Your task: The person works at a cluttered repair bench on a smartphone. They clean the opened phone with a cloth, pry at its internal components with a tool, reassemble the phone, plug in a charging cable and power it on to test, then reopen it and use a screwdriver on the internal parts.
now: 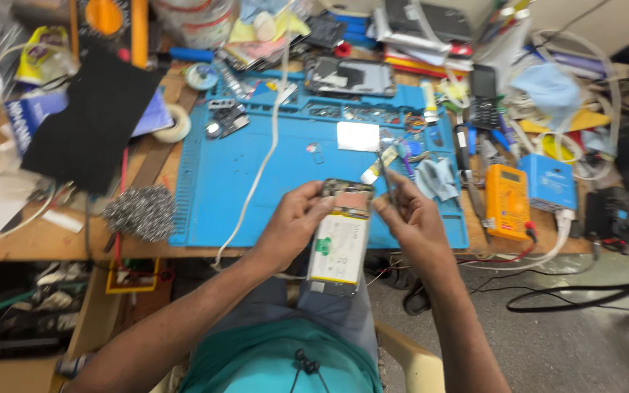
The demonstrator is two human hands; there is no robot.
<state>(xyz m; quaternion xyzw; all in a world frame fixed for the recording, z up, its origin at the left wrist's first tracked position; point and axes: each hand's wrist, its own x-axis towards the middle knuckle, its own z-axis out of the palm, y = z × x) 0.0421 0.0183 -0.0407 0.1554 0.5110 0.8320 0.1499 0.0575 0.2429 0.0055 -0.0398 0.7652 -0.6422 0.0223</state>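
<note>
— What is taking up most of the view?

— A cluttered wooden workbench (45, 244) is stretching across the top, and a blue work mat (234, 175) is lying on the middle of it. A black foam sheet (89, 120) is lying over the bench's left part, hanging across papers there.

— And the person?

— They are sitting at the bench's near edge, both forearms reaching forward. The opened phone (340, 244) is being held above the lap, its top end just overlapping the mat's near edge, with its back off and a pale battery facing up.

— How are the hands sitting on it?

— The left hand (293, 222) is curling around the phone's left side, fingers closed on its upper edge. The right hand (413, 218) is pressing against the phone's upper right corner and is pinching thin metal tweezers (387, 171), whose tips are pointing up and away over the mat.

— What is lying around them?

— An orange multimeter (506, 200) is lying right of the mat, with a small blue box (551, 182) just beside it. A ball of steel wool (138, 211) is sitting at the mat's left edge. A second opened phone (349, 76) is resting at the mat's far edge. A white cable (267, 153) is running down across the mat and over the bench's front. A small white card (358, 136) is lying on the mat beyond the hands, and a roll of tape (175, 124) is sitting near the mat's upper left corner.
</note>
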